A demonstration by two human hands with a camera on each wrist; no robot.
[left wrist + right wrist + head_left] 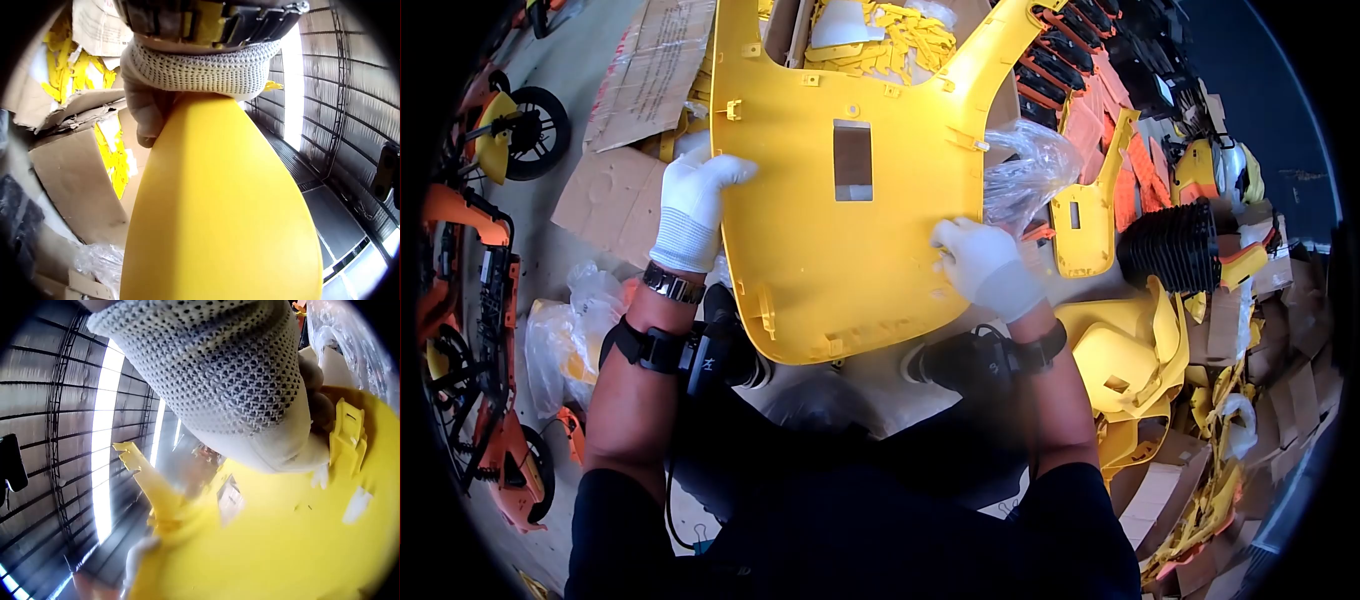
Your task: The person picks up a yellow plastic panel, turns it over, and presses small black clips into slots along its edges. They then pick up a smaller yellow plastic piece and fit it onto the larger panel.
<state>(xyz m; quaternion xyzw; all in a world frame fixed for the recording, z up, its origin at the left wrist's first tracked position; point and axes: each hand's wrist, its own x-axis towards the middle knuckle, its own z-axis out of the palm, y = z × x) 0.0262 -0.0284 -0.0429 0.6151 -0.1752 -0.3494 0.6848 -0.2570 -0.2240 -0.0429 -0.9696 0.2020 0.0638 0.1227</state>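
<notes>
A large yellow plastic panel with a rectangular cutout and two arms at its far end is held up over the feet. On its left edge, my gloved left hand grips with the thumb over the inner face; the left wrist view shows the hand around the edge of the panel. My gloved right hand is at the right edge, fingers bent over it. From the right wrist, the hand lies against the panel beside a moulded clip; its fingertips are partly hidden.
Beyond the panel stands a carton of small yellow parts. Yellow covers and a smaller yellow panel lie at the right, near a black ribbed stack. Orange frames with wheels line the left.
</notes>
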